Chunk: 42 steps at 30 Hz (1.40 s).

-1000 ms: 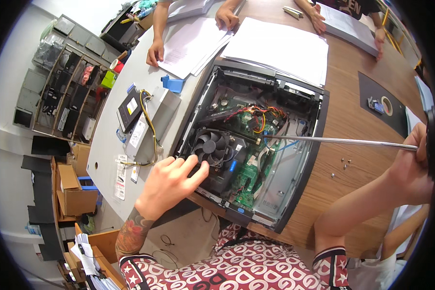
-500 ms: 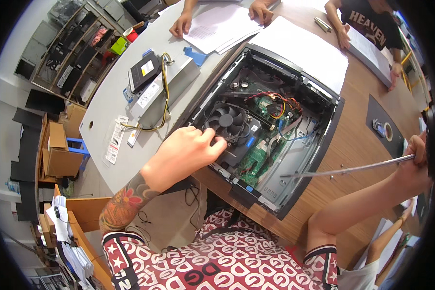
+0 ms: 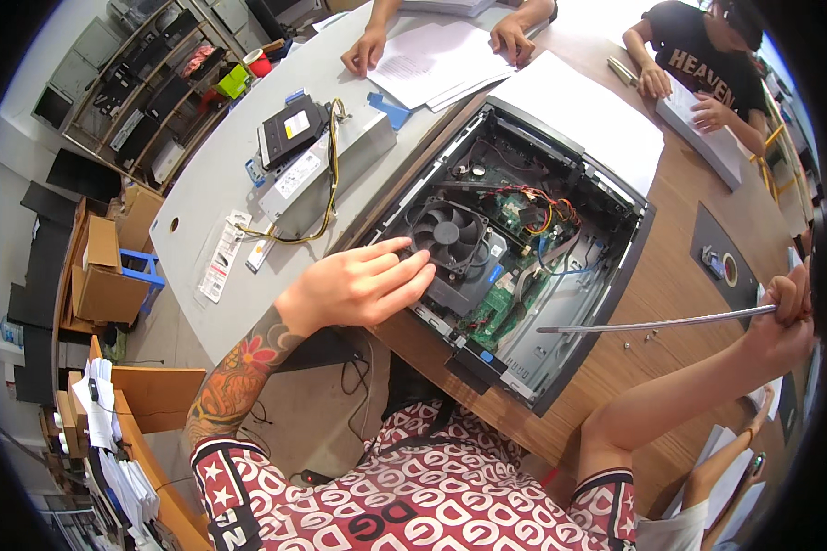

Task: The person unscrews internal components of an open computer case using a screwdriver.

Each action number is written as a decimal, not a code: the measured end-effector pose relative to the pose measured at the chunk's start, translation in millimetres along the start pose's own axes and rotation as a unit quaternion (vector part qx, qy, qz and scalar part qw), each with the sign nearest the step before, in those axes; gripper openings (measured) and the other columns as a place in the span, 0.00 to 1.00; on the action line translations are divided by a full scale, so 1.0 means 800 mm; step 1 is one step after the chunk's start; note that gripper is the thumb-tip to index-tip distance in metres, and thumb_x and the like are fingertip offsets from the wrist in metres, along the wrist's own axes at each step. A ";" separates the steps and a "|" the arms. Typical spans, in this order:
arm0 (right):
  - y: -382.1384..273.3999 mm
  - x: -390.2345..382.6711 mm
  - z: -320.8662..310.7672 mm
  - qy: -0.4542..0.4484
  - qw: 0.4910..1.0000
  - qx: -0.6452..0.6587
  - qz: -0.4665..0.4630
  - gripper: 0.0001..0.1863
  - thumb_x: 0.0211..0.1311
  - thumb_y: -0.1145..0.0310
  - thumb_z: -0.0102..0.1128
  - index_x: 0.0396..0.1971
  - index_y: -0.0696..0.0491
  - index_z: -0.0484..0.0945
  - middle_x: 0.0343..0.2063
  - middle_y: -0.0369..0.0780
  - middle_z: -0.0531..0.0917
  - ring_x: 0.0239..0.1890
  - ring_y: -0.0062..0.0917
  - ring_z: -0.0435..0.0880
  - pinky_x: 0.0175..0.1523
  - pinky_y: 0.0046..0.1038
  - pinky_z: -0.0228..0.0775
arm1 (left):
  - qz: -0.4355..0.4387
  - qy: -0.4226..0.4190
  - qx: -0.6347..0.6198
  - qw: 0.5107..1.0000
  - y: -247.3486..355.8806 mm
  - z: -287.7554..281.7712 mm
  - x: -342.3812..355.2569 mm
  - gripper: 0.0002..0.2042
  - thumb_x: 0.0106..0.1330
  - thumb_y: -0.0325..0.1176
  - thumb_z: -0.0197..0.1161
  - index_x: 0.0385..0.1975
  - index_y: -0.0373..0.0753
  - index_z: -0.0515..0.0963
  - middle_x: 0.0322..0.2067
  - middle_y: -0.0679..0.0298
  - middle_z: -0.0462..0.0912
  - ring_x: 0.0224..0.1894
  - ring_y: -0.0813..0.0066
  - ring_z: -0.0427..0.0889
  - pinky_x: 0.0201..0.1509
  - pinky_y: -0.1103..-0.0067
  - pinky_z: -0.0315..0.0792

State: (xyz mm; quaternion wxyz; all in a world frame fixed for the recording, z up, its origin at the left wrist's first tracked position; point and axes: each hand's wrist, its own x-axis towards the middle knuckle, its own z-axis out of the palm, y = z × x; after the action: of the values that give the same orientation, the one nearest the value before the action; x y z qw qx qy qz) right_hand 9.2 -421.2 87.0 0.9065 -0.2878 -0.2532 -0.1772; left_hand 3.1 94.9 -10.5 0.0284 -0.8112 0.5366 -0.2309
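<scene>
An opened black desktop computer case (image 3: pixel 606 303) lies on the table in front of me. Inside it a black cooling fan (image 3: pixel 447 231) sits near the left wall, with a green circuit board (image 3: pixel 496 308) and coloured wires (image 3: pixel 547 207) beside it. My left hand (image 3: pixel 363 283) reaches over the case's near left edge. Its fingers are stretched out, with the tips at the fan's near left corner, holding nothing. At the far right my right hand (image 3: pixel 786 310) is closed around a long thin screwdriver (image 3: pixel 657 324). The shaft points left over the case; the handle is hidden.
A silver power supply (image 3: pixel 358 142) and a black disc drive (image 3: pixel 291 131) lie on the left. Beside them is a blister pack (image 3: pixel 222 257). Small screws (image 3: pixel 627 345) and a tape roll (image 3: pixel 730 268) are on the right. Two people handle papers (image 3: pixel 441 60) across the table.
My left hand's fingers have straightened at the fan's corner. The screwdriver has swung nearly level, its tip still over the case. The person at the far right has shifted a hand onto the paper stack.
</scene>
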 end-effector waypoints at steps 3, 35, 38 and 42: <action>-0.001 -0.001 -0.015 -0.005 0.999 -0.028 -0.044 0.28 0.64 0.81 0.48 0.61 0.75 0.54 0.20 0.33 0.57 0.16 0.14 0.48 0.19 0.18 0.42 | -0.033 -0.040 -0.050 0.997 -0.001 -0.016 -0.002 0.15 0.59 0.29 0.63 0.46 0.33 0.78 0.47 0.57 0.82 0.40 0.69 0.83 0.59 0.68 0.77; 0.049 -0.012 0.049 -0.010 0.997 0.003 -0.081 0.08 0.65 0.78 0.52 0.37 0.60 0.63 0.21 0.35 0.60 0.15 0.13 0.50 0.17 0.17 0.42 | -0.470 -0.110 -0.220 0.848 0.037 0.007 0.097 0.35 0.45 0.51 0.74 0.54 0.44 0.72 0.57 0.42 0.66 0.55 0.38 0.74 0.60 0.54 0.69; 0.054 -0.012 0.055 -0.021 0.998 -0.003 -0.065 0.07 0.65 0.78 0.52 0.37 0.60 0.63 0.21 0.34 0.60 0.15 0.13 0.50 0.17 0.16 0.42 | -0.460 -0.132 -0.234 0.847 0.027 0.001 0.099 0.33 0.45 0.51 0.75 0.52 0.44 0.74 0.54 0.45 0.68 0.51 0.41 0.77 0.57 0.56 0.71; 0.060 -0.010 0.059 -0.040 0.998 -0.004 -0.054 0.07 0.65 0.78 0.52 0.36 0.60 0.64 0.21 0.34 0.60 0.16 0.13 0.50 0.18 0.16 0.42 | -0.479 -0.119 -0.277 0.825 0.022 -0.003 0.101 0.31 0.43 0.50 0.76 0.47 0.41 0.77 0.51 0.48 0.70 0.49 0.46 0.78 0.54 0.63 0.74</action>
State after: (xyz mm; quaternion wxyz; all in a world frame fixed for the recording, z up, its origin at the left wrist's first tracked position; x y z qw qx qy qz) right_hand 8.3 -353.8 94.9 0.8833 -0.2846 -0.3039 -0.2152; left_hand 13.1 16.8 14.0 -0.2481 -0.9610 0.1149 0.0413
